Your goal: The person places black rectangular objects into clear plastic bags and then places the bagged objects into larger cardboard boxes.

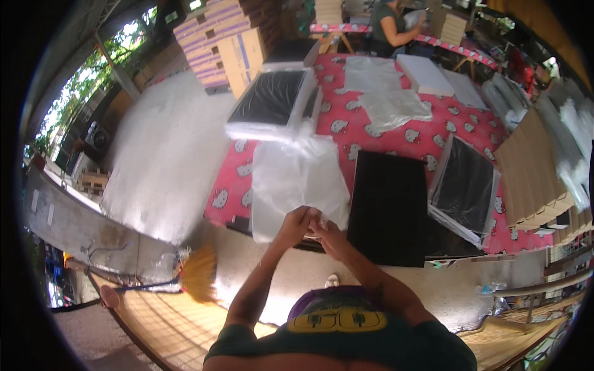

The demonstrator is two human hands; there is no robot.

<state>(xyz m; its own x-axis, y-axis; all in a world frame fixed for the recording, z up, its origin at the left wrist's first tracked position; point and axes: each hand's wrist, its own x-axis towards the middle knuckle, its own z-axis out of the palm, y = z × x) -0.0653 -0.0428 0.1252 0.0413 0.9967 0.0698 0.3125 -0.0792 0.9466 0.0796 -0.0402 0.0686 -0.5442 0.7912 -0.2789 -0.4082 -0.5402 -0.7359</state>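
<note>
Both my hands meet at the near edge of the table. My left hand and my right hand pinch the near edge of a clear plastic bag that lies flat on the pink patterned tablecloth. Just right of the bag lies a flat black rectangular board, bare and overhanging the table's near edge. Whether anything is inside the bag cannot be made out.
A bagged black board lies beyond the bag, another at the right. Loose clear bags, white slabs, stacked cardboard pieces and stacked boxes are around. Another person works at a far table. A broom lies on the floor.
</note>
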